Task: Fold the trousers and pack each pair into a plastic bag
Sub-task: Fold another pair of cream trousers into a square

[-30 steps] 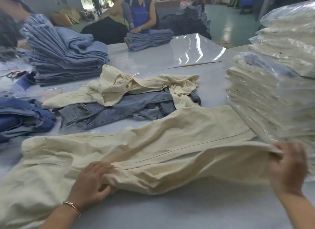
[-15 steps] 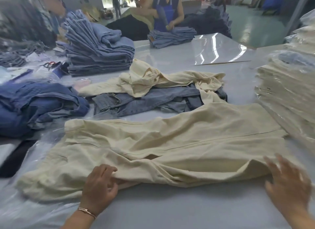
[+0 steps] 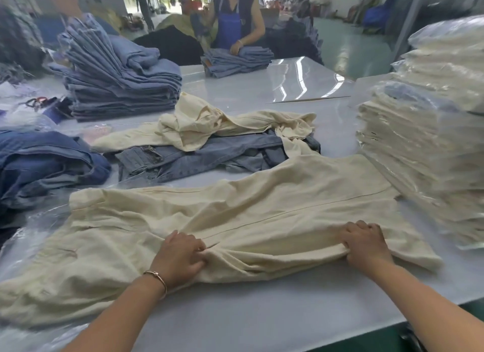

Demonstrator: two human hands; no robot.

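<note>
Two hands work a pair of cream trousers (image 3: 262, 215) spread flat on the white table (image 3: 262, 317). No brand, label or writing can be read anywhere on them. The cloth looks like a soft, matte woven cotton, creased in shallow folds, with a long stitched seam running up toward the right. The trousers' long axis lies across the view from left to right, rising slightly at the right end; which end is the waist cannot be told for sure.

The left hand (image 3: 180, 257), with a thin metal bangle (image 3: 157, 278) at the wrist, has its grip closed on a bunched ridge of the cloth near the trousers' near edge. The right hand (image 3: 366, 244) also has its grip closed on that fold, further right, fingers curled over the gathered fabric.

Behind lies a loose heap of another cream pair (image 3: 209, 126) over grey-blue jeans (image 3: 204, 157). At the left is a rumpled mound of dark blue denim (image 3: 44, 163), and beyond it a tall stack of folded light-blue jeans (image 3: 120, 84). At the right stands a high stack of bagged cream trousers (image 3: 429, 152), the clear plastic glossy and wrinkled. Across the table a person in a blue apron (image 3: 230, 26) rests a hand on a smaller pile of folded jeans (image 3: 238, 60).
</note>
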